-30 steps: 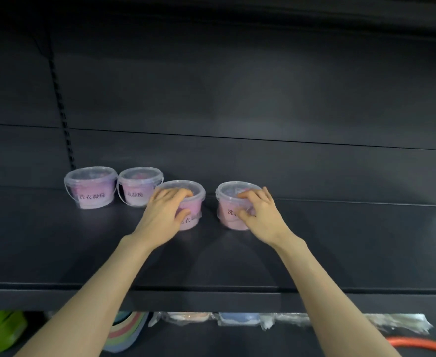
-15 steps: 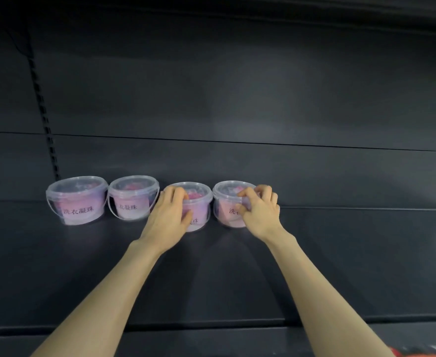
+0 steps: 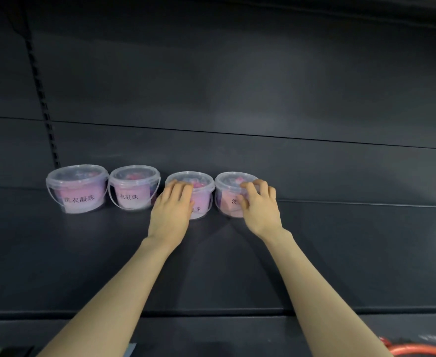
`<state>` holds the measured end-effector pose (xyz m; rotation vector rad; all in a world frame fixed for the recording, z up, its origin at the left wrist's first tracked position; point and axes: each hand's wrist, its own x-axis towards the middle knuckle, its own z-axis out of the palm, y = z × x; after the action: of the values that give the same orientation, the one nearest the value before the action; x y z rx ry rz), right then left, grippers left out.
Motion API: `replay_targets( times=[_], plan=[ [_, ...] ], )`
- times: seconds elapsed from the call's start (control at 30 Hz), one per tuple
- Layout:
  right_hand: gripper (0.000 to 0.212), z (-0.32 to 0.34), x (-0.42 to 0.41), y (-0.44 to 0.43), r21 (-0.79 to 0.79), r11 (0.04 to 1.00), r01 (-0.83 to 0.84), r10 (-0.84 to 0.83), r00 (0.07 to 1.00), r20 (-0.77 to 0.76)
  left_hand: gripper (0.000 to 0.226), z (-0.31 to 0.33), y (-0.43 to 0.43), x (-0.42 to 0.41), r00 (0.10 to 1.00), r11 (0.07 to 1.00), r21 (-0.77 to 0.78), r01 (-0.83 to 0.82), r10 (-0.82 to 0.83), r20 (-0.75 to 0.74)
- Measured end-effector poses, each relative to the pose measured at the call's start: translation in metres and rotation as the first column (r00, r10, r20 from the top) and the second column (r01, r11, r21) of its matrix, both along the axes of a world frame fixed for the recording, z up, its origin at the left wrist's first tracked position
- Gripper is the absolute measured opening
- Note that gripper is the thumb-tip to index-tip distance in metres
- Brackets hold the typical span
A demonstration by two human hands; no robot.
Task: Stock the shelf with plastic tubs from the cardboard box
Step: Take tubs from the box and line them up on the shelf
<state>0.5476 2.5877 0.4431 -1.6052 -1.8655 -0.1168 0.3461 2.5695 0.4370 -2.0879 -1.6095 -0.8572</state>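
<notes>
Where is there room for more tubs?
Bare shelf lies right of the rightmost tub and in front of the row. Crowded at left: the row sits tight, left hand gripping the third tub, right hand the rightmost.

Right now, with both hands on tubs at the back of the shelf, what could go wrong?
The left hand grips the third tub close beside the second tub; a push leftward could knock that one askew. The right hand holds the fourth tub near its lid; letting go carelessly might tip it.

Four tubs (image 3: 134, 188) abreast — at shelf's (image 3: 340, 253) back.
</notes>
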Motion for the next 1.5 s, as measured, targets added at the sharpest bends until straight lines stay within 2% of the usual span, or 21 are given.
replay_targets(
  times=[0.1, 0.2, 0.3, 0.4, 0.5, 0.63, 0.8, 0.97, 1.07, 1.17, 1.27, 1.37, 1.5],
  plan=[
    [0.049, 0.007, 0.000, -0.009, -0.094, 0.995, 0.037, -0.029, 0.996, 0.085, 0.052, -0.001, -0.002, -0.002, 0.998, 0.992, -0.115, -0.042, 0.038, -0.045],
    [0.057, 0.015, 0.001, -0.038, -0.143, 0.990, 0.010, -0.005, 0.999, 0.037, 0.059, 0.006, -0.029, -0.002, 0.998, 0.983, -0.179, -0.026, 0.016, -0.059],
    [0.043, 0.026, 0.003, -0.084, 0.000, 0.999, -0.040, 0.040, 0.996, -0.078, 0.036, 0.022, -0.075, 0.005, 0.990, 0.992, -0.029, 0.123, -0.121, 0.069],
    [0.024, 0.033, 0.011, -0.138, 0.167, 0.985, -0.051, 0.073, 0.990, -0.125, 0.016, 0.034, -0.128, 0.014, 0.966, 0.966, 0.150, 0.212, -0.230, 0.116],
    [0.016, 0.026, 0.026, -0.194, 0.266, 0.960, -0.083, 0.115, 0.987, -0.108, 0.015, 0.030, -0.185, 0.028, 0.940, 0.939, 0.228, 0.259, -0.299, 0.165],
    [0.019, -0.014, 0.056, -0.261, 0.262, 0.958, -0.118, 0.166, 0.972, -0.168, 0.022, -0.009, -0.250, 0.054, 0.937, 0.945, 0.173, 0.279, -0.307, 0.164],
    [0.019, -0.113, 0.104, -0.328, 0.013, 0.987, -0.159, 0.158, 0.959, -0.236, 0.021, -0.105, -0.324, 0.104, 0.928, 0.961, -0.061, 0.271, -0.244, 0.282],
    [0.014, -0.229, 0.145, -0.380, -0.267, 0.951, -0.158, 0.083, 0.959, -0.269, 0.012, -0.209, -0.388, 0.149, 0.941, 0.916, -0.342, 0.208, -0.092, 0.325],
    [0.014, -0.294, 0.162, -0.405, -0.422, 0.896, -0.137, 0.042, 0.973, -0.227, 0.030, -0.271, -0.418, 0.162, 0.928, 0.840, -0.518, 0.161, 0.050, 0.369],
    [0.013, -0.358, 0.170, -0.427, -0.583, 0.800, -0.138, 0.001, 0.973, -0.229, 0.009, -0.335, -0.441, 0.170, 0.906, 0.760, -0.636, 0.133, 0.167, 0.390],
    [0.009, -0.419, 0.169, -0.445, -0.675, 0.723, -0.148, -0.032, 0.968, -0.248, 0.010, -0.398, -0.463, 0.172, 0.896, 0.612, -0.785, 0.092, 0.293, 0.333],
    [0.006, -0.474, 0.163, -0.459, -0.754, 0.632, -0.176, -0.064, 0.959, -0.277, 0.016, -0.458, -0.480, 0.173, 0.877, 0.491, -0.865, 0.107, 0.363, 0.315],
    [0.009, -0.541, 0.156, -0.467, -0.814, 0.550, -0.184, -0.074, 0.961, -0.267, 0.025, -0.527, -0.487, 0.172, 0.838, 0.460, -0.883, 0.095, 0.441, 0.320]
  ],
)
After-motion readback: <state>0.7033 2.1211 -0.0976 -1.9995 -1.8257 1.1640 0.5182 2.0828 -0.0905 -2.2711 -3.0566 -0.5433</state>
